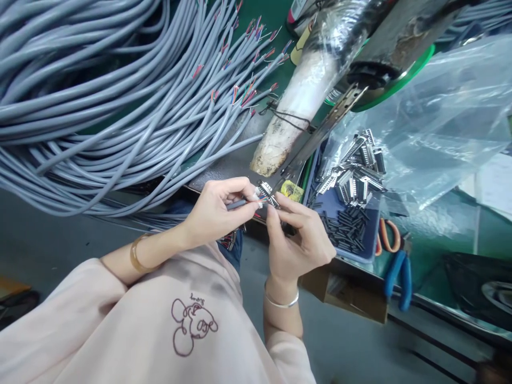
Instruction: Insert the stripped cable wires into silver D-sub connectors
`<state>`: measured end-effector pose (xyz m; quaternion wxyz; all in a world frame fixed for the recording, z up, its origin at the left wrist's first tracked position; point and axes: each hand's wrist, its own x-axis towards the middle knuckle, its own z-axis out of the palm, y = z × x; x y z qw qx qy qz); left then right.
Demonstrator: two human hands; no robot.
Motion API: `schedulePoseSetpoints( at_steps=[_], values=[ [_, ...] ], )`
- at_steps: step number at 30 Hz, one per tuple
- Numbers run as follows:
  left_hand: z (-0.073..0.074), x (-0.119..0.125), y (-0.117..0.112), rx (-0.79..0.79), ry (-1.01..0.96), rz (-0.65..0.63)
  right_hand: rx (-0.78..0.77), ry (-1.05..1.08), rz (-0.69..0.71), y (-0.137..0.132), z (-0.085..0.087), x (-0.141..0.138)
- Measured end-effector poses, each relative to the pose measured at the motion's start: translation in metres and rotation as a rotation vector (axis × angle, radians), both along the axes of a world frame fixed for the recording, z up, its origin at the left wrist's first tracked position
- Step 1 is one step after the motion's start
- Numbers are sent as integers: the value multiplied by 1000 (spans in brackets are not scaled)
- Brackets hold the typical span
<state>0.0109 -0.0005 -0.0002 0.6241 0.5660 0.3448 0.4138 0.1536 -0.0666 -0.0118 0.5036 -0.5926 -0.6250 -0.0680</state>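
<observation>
My left hand (224, 208) pinches a grey cable (237, 204) close to its stripped end, where thin coloured wires (262, 198) fan out. Facing it, my right hand (298, 229) has thumb and forefinger closed on a small metal connector (273, 201) at the wire tips. Another metal connector (264, 186) shows just beyond the fingertips, near the table edge. How the wires meet the held connector is too small to make out.
Many grey cables (120, 106) cover the left side. A blue tray (370, 250) holds metal connectors (354, 170) and short black tubes (348, 229). Blue-handled cutters (398, 272), orange-handled scissors (389, 234), a yellow sponge (292, 190) and a wrapped white tube (296, 101) are close by.
</observation>
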Motion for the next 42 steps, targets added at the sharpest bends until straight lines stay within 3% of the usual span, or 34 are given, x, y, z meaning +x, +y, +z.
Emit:
schedulePoseSetpoints(
  at_steps=[7, 17, 29, 42],
  values=[
    [-5, 0, 4, -168, -108, -57, -9, 18, 2, 1, -2, 0],
    [1, 0, 5, -111, -90, -29, 36, -50, -30, 6, 3, -2],
    [1, -4, 7, -285, -132, -104, 45, -131, 17, 0, 0, -1],
    [3, -1, 7, -241, -117, -61, 58, -63, -19, 4, 6, -4]
  ],
)
